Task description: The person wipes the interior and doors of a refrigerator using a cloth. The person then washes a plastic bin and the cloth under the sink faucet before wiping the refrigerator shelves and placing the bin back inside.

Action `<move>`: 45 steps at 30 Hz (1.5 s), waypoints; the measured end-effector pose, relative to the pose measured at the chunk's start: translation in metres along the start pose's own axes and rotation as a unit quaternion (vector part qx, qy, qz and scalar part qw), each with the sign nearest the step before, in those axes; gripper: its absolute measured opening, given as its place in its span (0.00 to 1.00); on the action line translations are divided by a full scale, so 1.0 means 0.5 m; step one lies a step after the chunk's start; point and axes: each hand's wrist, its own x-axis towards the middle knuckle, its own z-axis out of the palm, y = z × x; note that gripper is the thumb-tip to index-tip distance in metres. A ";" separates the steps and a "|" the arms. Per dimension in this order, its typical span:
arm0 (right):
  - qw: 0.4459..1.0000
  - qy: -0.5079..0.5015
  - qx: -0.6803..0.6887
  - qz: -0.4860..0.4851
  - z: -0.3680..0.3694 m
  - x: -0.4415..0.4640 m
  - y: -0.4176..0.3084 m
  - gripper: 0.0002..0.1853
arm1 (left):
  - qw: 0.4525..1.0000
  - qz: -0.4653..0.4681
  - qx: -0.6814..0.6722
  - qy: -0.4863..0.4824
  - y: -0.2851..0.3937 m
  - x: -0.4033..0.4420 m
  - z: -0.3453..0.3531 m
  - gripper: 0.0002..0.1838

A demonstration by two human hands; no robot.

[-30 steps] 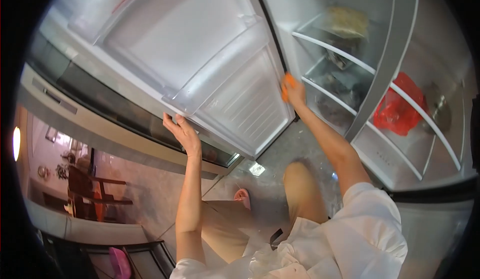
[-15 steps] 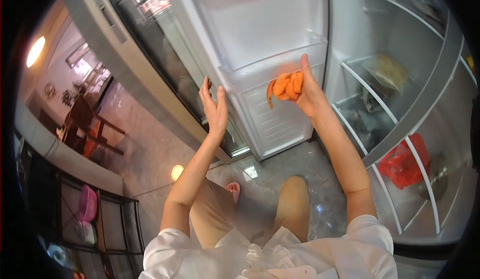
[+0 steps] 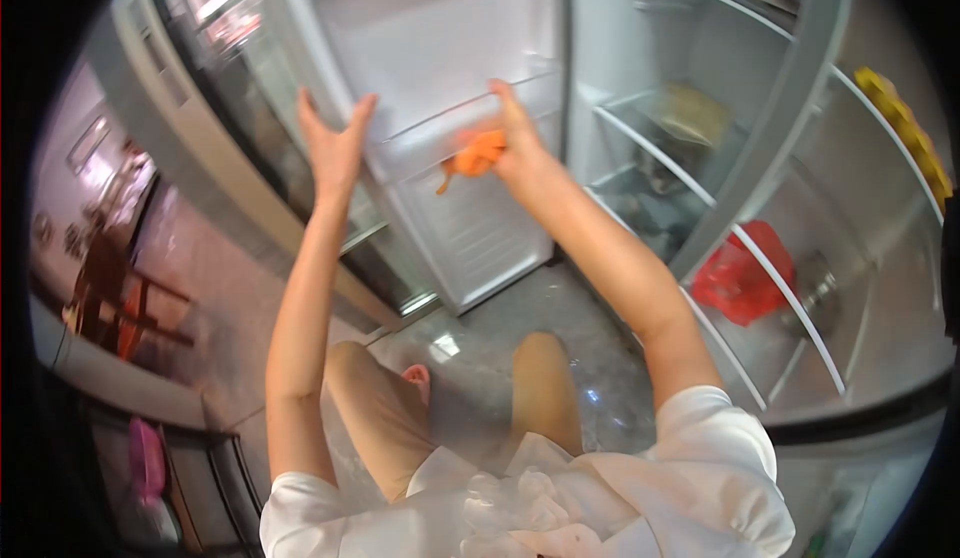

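A crumpled orange cloth (image 3: 480, 154) is in my right hand (image 3: 522, 148), its thumb pointing up and a loose end hanging down. That hand is in front of the opened fridge door (image 3: 440, 38), by the clear door shelf (image 3: 410, 158). My left hand (image 3: 335, 153) is raised at the left edge of the door, thumb and fingers spread, with nothing in it. Whether it touches the door edge I cannot tell.
At the right, the open fridge has glass shelves with white front edges (image 3: 660, 158), a red plastic bag (image 3: 745, 273) and a yellow item (image 3: 905, 128). A glass sliding door (image 3: 240, 98) stands left. A black rack (image 3: 220, 458) holds a pink basin (image 3: 147, 458).
The view has shifted, so the fridge appears further left. Both arms reach further forward and up along the door. The orange cloth stays in my right hand.
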 end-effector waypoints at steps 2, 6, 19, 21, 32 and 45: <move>0.998 0.040 -0.030 -0.028 0.010 -0.030 -0.011 0.38 | 1.000 0.000 -0.017 -0.020 0.017 -0.011 0.001 0.55; 0.996 0.081 -0.031 0.027 0.053 -0.081 -0.025 0.42 | 0.999 0.038 0.013 -0.021 -0.008 -0.006 0.002 0.54; 0.993 0.063 -0.077 -0.069 0.033 -0.073 -0.003 0.35 | 0.997 0.044 -0.003 -0.063 -0.021 0.002 0.005 0.52; 0.994 0.078 -0.060 -0.053 0.039 -0.075 -0.006 0.34 | 0.996 0.048 -0.007 -0.072 -0.023 0.002 0.004 0.52; 0.997 0.076 0.024 0.025 0.034 -0.064 -0.011 0.29 | 0.994 0.021 -0.041 -0.095 -0.019 -0.002 -0.002 0.51; 0.995 0.066 -0.072 -0.032 0.025 -0.068 -0.012 0.35 | 0.997 0.028 0.028 -0.073 -0.009 0.001 -0.001 0.49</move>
